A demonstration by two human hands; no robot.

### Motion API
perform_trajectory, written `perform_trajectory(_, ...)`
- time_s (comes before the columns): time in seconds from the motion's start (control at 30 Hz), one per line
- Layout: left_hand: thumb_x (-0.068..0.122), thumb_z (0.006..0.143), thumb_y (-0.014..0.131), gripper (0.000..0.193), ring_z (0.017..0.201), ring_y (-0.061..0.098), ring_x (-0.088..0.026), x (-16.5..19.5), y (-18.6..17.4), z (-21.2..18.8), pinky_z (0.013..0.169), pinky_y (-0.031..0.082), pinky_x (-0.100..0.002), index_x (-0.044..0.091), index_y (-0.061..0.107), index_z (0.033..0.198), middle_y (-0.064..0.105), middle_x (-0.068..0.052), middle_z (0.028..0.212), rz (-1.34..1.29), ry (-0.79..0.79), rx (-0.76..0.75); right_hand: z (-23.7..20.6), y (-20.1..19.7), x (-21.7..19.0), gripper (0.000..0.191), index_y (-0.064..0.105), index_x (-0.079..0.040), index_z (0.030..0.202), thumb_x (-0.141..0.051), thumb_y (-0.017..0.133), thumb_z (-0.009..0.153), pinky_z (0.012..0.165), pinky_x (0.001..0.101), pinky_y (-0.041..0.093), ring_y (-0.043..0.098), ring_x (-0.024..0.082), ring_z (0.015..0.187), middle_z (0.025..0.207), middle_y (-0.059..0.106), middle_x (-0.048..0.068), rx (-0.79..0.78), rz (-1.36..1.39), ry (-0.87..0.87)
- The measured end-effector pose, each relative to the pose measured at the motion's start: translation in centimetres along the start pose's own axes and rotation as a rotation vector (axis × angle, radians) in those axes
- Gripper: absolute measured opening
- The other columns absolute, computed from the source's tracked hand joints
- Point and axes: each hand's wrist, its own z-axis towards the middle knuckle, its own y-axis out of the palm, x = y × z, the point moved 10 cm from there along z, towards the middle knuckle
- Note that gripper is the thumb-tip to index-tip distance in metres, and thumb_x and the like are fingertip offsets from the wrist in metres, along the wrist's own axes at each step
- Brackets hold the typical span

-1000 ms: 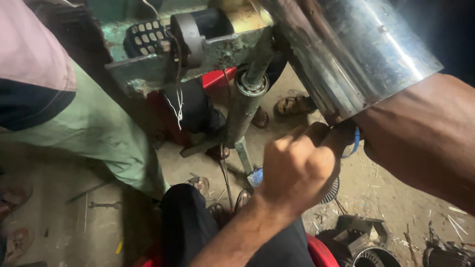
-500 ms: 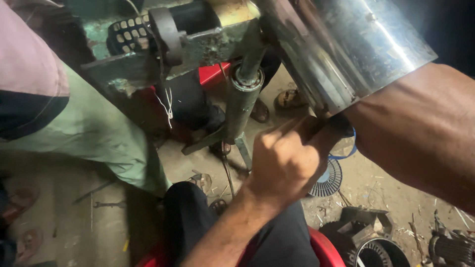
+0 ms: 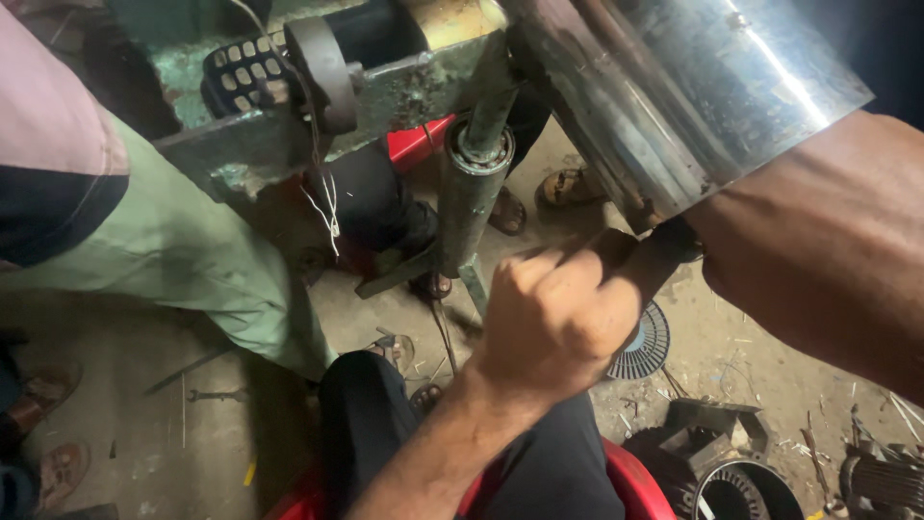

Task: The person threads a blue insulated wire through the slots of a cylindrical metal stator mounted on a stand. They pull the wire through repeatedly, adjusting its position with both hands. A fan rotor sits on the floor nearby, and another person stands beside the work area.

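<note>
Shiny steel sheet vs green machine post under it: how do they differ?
The steel sheet is bright, mirror-like and curved into a wide open shell; the green post is dull, worn and a narrow cylinder. The sheet sits tilted at top right, against the right forearm, while the post runs down toward the floor. The left hand is closed at the sheet's lower edge and does not touch the post. Both look like metal.
</note>
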Motion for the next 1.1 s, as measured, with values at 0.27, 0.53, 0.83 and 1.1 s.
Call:
perform_trajectory(0.27, 0.001, 0.096, 0.069, 0.004, 0.065, 0.061, -0.018, 0.9, -1.8, 0.6, 0.053, 0.049, -0.030, -0.001, 0.071, 0.098, 0.062, -0.007, 0.079, -0.028, 0.040, 0.092, -0.1, -0.5, -0.1, 0.019, 0.069, -0.009, 0.111, -0.019, 0.057, 0.100, 0.049, 0.0218, 0.056, 0.067, 0.008, 0.055, 0.076, 0.069, 0.003, 0.044, 0.011, -0.020)
perform_trajectory(0.53, 0.001, 0.094, 0.067, 0.011, 0.065, 0.061, -0.018, 0.7, -1.4, 0.7, 0.053, 0.047, -0.031, 0.003, 0.063, 0.084, 0.061, -0.007, 0.078, 0.051, 0.030, 0.028, 0.1, 0.3, -0.2, 0.024, 0.066, -0.007, 0.119, -0.019, 0.053, 0.103, 0.049, 0.0195, 0.056, 0.066, 0.007, 0.055, 0.079, 0.070, 0.005, 0.022, 0.005, -0.055)
perform_trajectory(0.83, 0.002, 0.091, 0.065, 0.009, 0.067, 0.061, -0.020, 1.0, -1.4, 0.9, 0.056, 0.048, -0.035, 0.002, 0.062, 0.083, 0.059, -0.008, 0.078, 0.081, 0.046, 0.073, 0.6, 1.5, -0.9, 0.028, 0.062, -0.008, 0.125, -0.022, 0.050, 0.105, 0.053, 0.0169, 0.053, 0.063, 0.003, 0.060, 0.083, 0.068, 0.003, 0.044, 0.027, -0.118)
perform_trajectory(1.1, 0.003, 0.085, 0.066, 0.013, 0.070, 0.061, -0.022, 1.3, -1.2, 0.9, 0.053, 0.047, -0.034, 0.003, 0.055, 0.077, 0.058, -0.010, 0.081, 0.122, 0.062, 0.043, 0.1, 0.5, 0.1, 0.033, 0.058, -0.007, 0.131, -0.024, 0.052, 0.104, 0.050, 0.0178, 0.058, 0.068, 0.005, 0.058, 0.086, 0.068, 0.005, -0.041, -0.030, -0.029)
